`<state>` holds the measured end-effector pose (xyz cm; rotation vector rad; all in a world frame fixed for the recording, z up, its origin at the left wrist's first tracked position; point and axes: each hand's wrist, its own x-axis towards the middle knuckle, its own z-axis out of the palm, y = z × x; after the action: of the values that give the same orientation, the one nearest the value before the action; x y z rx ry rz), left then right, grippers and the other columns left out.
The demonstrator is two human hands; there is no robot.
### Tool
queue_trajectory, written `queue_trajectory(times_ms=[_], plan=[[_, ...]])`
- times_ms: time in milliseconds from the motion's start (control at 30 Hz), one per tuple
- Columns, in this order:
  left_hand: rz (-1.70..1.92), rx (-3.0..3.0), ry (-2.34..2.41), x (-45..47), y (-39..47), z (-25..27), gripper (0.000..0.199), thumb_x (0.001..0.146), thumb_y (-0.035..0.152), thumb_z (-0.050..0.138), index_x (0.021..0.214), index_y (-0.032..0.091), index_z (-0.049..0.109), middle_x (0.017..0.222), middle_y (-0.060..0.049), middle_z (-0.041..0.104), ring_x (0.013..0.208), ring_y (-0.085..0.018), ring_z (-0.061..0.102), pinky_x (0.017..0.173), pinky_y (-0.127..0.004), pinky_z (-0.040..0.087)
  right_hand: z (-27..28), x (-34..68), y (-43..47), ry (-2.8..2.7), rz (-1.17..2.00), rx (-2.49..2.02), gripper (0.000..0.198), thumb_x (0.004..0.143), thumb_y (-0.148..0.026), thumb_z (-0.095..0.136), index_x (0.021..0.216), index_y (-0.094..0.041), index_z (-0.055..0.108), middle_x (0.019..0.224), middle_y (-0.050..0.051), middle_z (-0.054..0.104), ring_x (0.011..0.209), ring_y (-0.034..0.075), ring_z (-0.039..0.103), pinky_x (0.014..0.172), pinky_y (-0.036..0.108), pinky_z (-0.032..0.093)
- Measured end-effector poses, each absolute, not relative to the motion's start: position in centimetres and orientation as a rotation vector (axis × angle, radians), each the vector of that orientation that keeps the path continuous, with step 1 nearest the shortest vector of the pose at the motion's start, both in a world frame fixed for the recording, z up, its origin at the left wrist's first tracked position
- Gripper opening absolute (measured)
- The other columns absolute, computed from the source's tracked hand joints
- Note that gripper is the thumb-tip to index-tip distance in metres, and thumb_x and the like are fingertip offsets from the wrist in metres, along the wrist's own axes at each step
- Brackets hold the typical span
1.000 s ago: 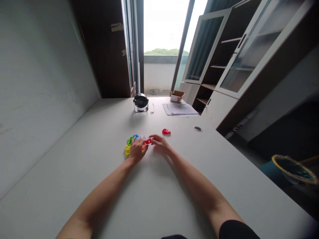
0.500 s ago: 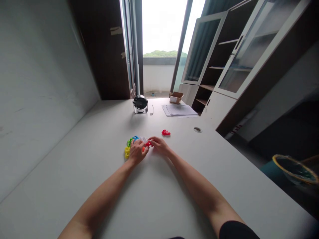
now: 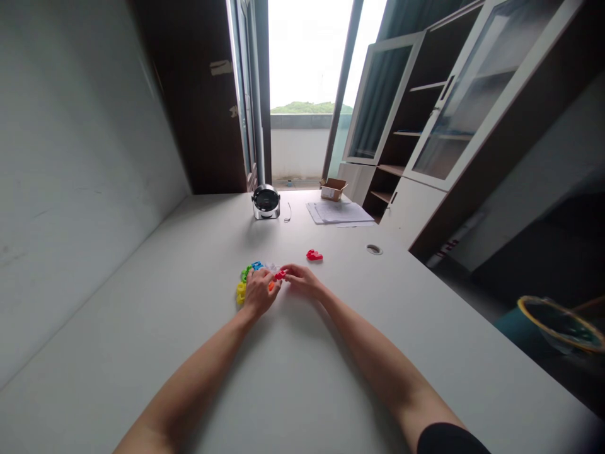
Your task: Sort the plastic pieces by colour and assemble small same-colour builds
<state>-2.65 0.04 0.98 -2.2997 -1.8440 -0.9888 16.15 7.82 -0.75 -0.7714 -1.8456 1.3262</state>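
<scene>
Several small plastic pieces form a curved cluster on the table: yellow [image 3: 241, 293], green [image 3: 245, 273], blue [image 3: 256, 265], whitish [image 3: 271, 267] and orange [image 3: 271, 285]. My left hand [image 3: 259, 292] lies over the middle of this cluster, its fingers curled round the pieces and hiding part of them. At the cluster's right end is a red plastic piece [image 3: 280, 275]. My right hand [image 3: 302, 280] pinches that red piece between thumb and fingers, right beside the left fingertips. Another red piece [image 3: 314, 255] lies apart, beyond my right hand.
A white table [image 3: 283, 378] carries a round black-and-silver device [image 3: 266, 200], a short thin cord [image 3: 288, 212], papers [image 3: 340, 213] and an open cardboard box [image 3: 333, 189] at the back. A cable hole [image 3: 374, 250] sits at right. Beyond stands a cabinet [image 3: 425, 180]; a yellow-rimmed bin [image 3: 562, 323] is lower right.
The red piece in my right hand has shifted or turned slightly among the fingers. Both hands stay at the cluster. The whole view has moved down a little.
</scene>
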Motion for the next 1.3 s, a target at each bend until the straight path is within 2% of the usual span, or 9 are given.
queue_trajectory(times_ms=[133,267,367,733,933,1300], plan=[[-0.965,-2.286,-1.846,-2.7,0.3,0.6,0.016,0.096,0.034,0.055,0.092,0.025,0.067,0.102,-0.006,0.067,0.103,-0.024,0.056,0.113,-0.05,0.033,-0.8,16.2,7.9,-1.901,1.241,-0.834,0.046,0.083,-0.057,0.068,0.107,-0.018,0.07,0.093,0.005,0.071,0.082,0.019,0.062,0.074,0.03,0.047],[-1.001,-2.281,-1.841,-2.7,0.4,0.4,0.015,0.097,0.03,0.053,0.103,0.026,0.066,0.104,-0.006,0.068,0.103,-0.024,0.057,0.108,-0.047,0.037,-0.7,16.2,7.9,-1.92,1.165,-0.867,0.044,0.083,-0.059,0.067,0.096,-0.017,0.069,0.086,0.004,0.068,0.077,0.017,0.059,0.069,0.028,0.045],[-1.048,-2.275,-1.822,-2.7,0.4,0.5,0.017,0.097,0.027,0.053,0.107,0.025,0.065,0.105,-0.007,0.068,0.103,-0.025,0.058,0.104,-0.045,0.04,-0.7,16.1,7.9,-1.919,1.173,-0.873,0.044,0.082,-0.059,0.067,0.095,-0.017,0.068,0.085,0.003,0.067,0.077,0.017,0.058,0.069,0.028,0.044],[-1.114,-2.292,-1.75,-2.8,0.2,1.1,0.016,0.096,0.025,0.053,0.102,0.024,0.068,0.101,-0.006,0.069,0.101,-0.025,0.06,0.103,-0.043,0.041,-0.5,16.5,7.9,-1.9,1.3,-0.907,0.047,0.08,-0.062,0.067,0.082,-0.016,0.066,0.074,0.0,0.061,0.067,0.014,0.048,0.062,0.025,0.035],[-1.115,-2.328,-1.789,-2.7,0.0,1.5,0.018,0.098,0.026,0.05,0.104,0.025,0.068,0.103,-0.006,0.069,0.103,-0.024,0.06,0.104,-0.042,0.041,-0.5,16.5,7.8,-1.852,1.363,-0.874,0.047,0.076,-0.063,0.071,0.083,-0.017,0.064,0.07,-0.002,0.055,0.064,0.013,0.045,0.059,0.025,0.033],[-1.134,-2.353,-1.821,-2.8,0.3,1.3,0.019,0.1,0.03,0.049,0.101,0.024,0.067,0.1,-0.005,0.069,0.1,-0.022,0.058,0.102,-0.04,0.041,-0.5,16.5,7.6,-1.819,1.397,-0.768,0.045,0.079,-0.058,0.073,0.097,-0.017,0.067,0.081,0.001,0.062,0.072,0.014,0.051,0.064,0.026,0.038]])
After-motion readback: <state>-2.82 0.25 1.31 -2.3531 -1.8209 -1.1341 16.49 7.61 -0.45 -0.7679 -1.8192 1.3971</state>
